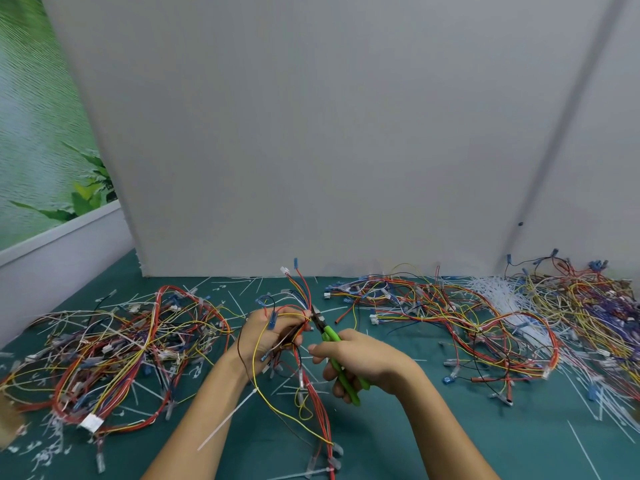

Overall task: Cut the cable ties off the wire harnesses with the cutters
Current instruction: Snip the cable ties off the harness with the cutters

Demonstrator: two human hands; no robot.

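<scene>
My left hand (pixel 268 336) grips a wire harness (pixel 301 382) of red, yellow and dark wires above the green mat; its ends fan upward to a white connector and a blue terminal, and the rest trails down toward me. A white cable tie (pixel 228 419) hangs on a yellow wire by my left forearm. My right hand (pixel 358 363) grips the green-handled cutters (pixel 341 365). The cutters' dark jaws point up-left and meet the wire bundle just right of my left fingers. Whether a tie sits between the jaws is hidden.
A large tangle of harnesses (pixel 114 344) lies left, another pile (pixel 450 320) right, with a heap of white cable ties (pixel 512 306) behind it. Cut tie pieces litter the green mat (pixel 398 441). A grey partition (pixel 311 150) stands behind.
</scene>
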